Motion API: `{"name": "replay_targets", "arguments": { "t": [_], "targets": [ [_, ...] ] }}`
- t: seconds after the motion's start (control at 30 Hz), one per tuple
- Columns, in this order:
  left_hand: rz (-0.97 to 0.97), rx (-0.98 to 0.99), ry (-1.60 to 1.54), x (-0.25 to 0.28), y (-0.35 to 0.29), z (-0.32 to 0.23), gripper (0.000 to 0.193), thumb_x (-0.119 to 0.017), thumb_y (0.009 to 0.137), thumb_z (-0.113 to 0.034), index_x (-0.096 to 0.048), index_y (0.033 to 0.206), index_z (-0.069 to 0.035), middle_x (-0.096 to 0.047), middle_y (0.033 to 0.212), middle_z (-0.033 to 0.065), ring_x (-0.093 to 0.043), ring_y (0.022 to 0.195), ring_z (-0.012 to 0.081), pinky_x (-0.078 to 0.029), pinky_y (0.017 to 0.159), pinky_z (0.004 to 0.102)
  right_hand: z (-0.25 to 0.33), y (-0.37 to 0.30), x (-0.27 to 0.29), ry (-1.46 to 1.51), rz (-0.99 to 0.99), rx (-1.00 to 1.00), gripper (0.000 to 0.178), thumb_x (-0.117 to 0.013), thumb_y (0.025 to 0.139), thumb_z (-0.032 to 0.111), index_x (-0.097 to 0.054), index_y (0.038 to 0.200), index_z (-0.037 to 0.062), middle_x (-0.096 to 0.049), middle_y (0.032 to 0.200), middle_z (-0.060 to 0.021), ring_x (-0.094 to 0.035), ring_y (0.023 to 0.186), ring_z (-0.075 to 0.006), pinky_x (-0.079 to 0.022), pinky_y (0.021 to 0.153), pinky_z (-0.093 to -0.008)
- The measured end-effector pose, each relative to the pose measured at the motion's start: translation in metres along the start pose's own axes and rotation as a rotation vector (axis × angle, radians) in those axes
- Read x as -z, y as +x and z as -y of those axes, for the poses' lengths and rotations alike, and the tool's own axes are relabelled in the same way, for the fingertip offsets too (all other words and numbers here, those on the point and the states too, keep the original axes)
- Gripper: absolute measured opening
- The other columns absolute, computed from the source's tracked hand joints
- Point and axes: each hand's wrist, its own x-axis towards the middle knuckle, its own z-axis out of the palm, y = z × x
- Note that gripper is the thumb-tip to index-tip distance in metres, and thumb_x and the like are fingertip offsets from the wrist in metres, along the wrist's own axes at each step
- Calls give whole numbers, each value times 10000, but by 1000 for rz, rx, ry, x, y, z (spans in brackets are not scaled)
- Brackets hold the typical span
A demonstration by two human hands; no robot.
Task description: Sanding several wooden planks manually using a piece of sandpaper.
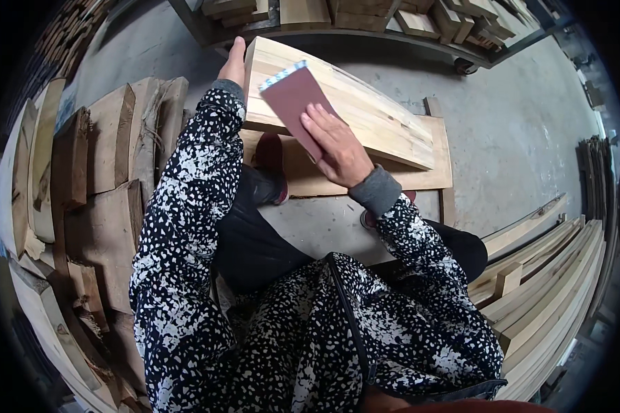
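A long, thick block of pale laminated wood [372, 107] is tilted, its left end raised and its right end low by a flat wooden board [310, 180]. At the raised end, my left hand [235, 65] holds the block with the thumb pointing up; its other fingers are mostly hidden. My right hand [335, 146] presses a reddish-brown sheet of sandpaper [293, 100] onto the block's upper face, fingers together and thumb near the sheet's lower edge. The sheet's far edge curls up slightly, showing a pale printed back.
Thick rough planks [103, 227] are stacked close on my left. Long sawn strips [551, 275] lie at the lower right. Beyond the block stands a wheeled metal rack [365, 36] loaded with wood pieces. My shoe [269, 153] is beneath the block.
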Motion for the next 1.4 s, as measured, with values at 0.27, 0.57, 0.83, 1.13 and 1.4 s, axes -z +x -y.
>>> {"name": "replay_targets", "arguments": {
  "t": [0.27, 0.57, 0.83, 1.13, 1.4],
  "targets": [
    [-57, 28, 37, -8, -21, -14, 731, -437, 713, -633, -558, 889, 66, -600, 880, 159, -572, 762, 201, -445, 708, 273, -33, -53, 12, -318, 91, -260, 617, -545, 615, -4, -368, 1207, -1, -386, 1220, -195, -384, 1124, -327, -344, 904, -374],
    [-2, 62, -7, -11, -9, -10, 723, -429, 722, -623, -519, 980, 46, -567, 961, 163, -548, 840, 218, -420, 754, 279, 17, 40, -20, -50, -93, -102, 639, -649, 683, 215, -349, 1203, -3, -338, 1243, -216, -334, 1150, -365, -277, 947, -423],
    [15, 130, -15, 2, -14, -7, 727, -429, 712, -640, -566, 899, 49, -612, 821, 145, -580, 677, 202, -459, 649, 264, -63, -50, 1, -120, 49, -184, 630, -602, 739, 264, -312, 1243, 20, -304, 1275, -216, -275, 1196, -352, -239, 982, -392],
    [-45, 67, 105, 5, 4, -7, 729, -418, 711, -646, -578, 887, 43, -621, 753, 121, -578, 595, 176, -469, 583, 244, -121, -140, -4, -131, -222, -665, 473, -559, 782, 180, -398, 1196, 21, -380, 1226, -223, -301, 1193, -320, -220, 990, -351],
    [27, 204, -109, -3, -12, -9, 748, -398, 725, -640, -547, 968, 52, -578, 955, 162, -564, 814, 226, -435, 756, 270, -9, 56, -20, 56, -80, -157, 493, -546, 781, 328, -423, 1197, 94, -352, 1257, -188, -276, 1209, -306, -229, 984, -396]
  ]
}}
